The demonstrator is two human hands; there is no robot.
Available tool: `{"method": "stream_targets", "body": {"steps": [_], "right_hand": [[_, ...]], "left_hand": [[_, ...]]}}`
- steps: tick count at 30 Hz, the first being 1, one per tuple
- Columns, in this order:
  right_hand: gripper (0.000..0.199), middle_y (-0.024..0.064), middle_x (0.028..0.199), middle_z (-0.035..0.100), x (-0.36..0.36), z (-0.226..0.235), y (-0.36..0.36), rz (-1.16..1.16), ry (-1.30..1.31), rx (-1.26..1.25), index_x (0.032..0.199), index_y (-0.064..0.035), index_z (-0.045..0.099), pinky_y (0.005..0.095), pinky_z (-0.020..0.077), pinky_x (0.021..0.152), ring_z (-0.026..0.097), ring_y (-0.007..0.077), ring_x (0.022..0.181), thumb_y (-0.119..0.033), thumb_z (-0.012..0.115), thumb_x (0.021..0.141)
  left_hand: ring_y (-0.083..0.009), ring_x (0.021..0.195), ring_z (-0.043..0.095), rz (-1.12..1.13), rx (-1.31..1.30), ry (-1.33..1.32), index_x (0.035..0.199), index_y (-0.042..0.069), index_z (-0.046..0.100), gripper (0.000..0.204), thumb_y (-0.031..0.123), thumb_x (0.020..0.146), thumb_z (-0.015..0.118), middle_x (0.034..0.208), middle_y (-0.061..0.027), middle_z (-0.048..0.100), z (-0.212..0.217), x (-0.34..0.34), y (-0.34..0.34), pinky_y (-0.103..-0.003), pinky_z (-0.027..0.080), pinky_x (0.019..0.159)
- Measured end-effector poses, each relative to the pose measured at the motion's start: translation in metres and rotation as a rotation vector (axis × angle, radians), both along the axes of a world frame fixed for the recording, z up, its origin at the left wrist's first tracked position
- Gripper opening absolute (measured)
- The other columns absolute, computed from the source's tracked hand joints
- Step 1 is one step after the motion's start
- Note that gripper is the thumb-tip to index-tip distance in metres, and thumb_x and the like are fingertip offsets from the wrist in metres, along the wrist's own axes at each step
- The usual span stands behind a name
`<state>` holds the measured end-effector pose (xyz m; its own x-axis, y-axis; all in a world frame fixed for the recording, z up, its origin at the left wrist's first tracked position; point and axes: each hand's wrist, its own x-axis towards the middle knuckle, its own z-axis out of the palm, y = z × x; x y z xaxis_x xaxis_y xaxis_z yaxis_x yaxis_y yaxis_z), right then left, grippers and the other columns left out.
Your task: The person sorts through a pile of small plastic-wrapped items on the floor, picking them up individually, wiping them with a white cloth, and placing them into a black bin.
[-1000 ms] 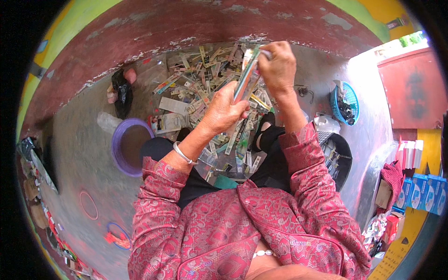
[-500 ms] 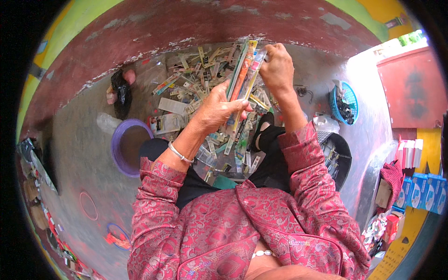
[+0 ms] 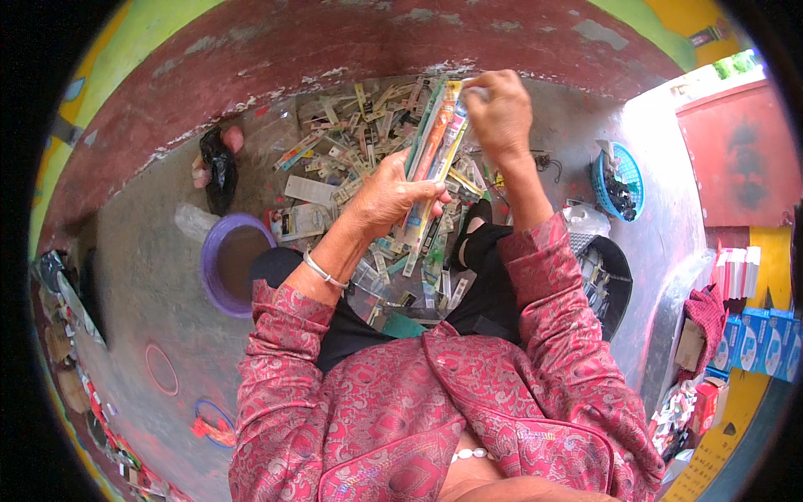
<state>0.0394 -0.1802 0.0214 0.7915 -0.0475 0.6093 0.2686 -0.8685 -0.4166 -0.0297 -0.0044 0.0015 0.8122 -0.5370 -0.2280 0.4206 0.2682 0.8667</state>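
Observation:
My left hand (image 3: 391, 197) is closed around a bundle of long, narrow flat packages in clear plastic with coloured print. Among them an orange one (image 3: 437, 130) lies beside a yellow-edged one (image 3: 452, 144), with green edges on the left side. The bundle slants upward, away from me. At its upper right end is my right hand (image 3: 502, 113), fingers curled in a pinch; whatever sits between the fingertips is hidden and blurred. Below and around the bundle spreads a heap of similar loose strips (image 3: 368, 138) on the floor.
A purple basin (image 3: 207, 266) stands at my left, near a black plastic bag (image 3: 219, 171). To my right are a blue basket (image 3: 637, 180) holding dark scraps and a black tub (image 3: 621, 284) with packages. Blue boxes (image 3: 757, 339) sit at far right. A red wall (image 3: 351, 46) rises beyond the heap.
My right hand has shifted slightly up and to the right, its fingers curling more over the bundle's end. The left hand holds the packages in nearly the same place.

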Motion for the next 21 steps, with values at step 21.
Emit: {"method": "stream_targets", "body": {"steps": [21], "right_hand": [[0.038, 0.0102, 0.084, 0.061, -0.019, 0.008, 0.02, 0.308, 0.651, 1.151, 0.102, 0.0071, 0.053, 0.0267, 0.0463, 0.066, 0.058, 0.0149, 0.072, -0.006, 0.062, 0.068]], "left_hand": [[-0.0084, 0.057, 0.056, 0.036, -0.178, 0.107, 0.093, 0.002, 0.051, 0.023, 0.016, 0.078, 0.061, 0.075, -0.0045, 0.058, 0.004, 0.004, 0.004, -0.022, 0.048, 0.051]]}}
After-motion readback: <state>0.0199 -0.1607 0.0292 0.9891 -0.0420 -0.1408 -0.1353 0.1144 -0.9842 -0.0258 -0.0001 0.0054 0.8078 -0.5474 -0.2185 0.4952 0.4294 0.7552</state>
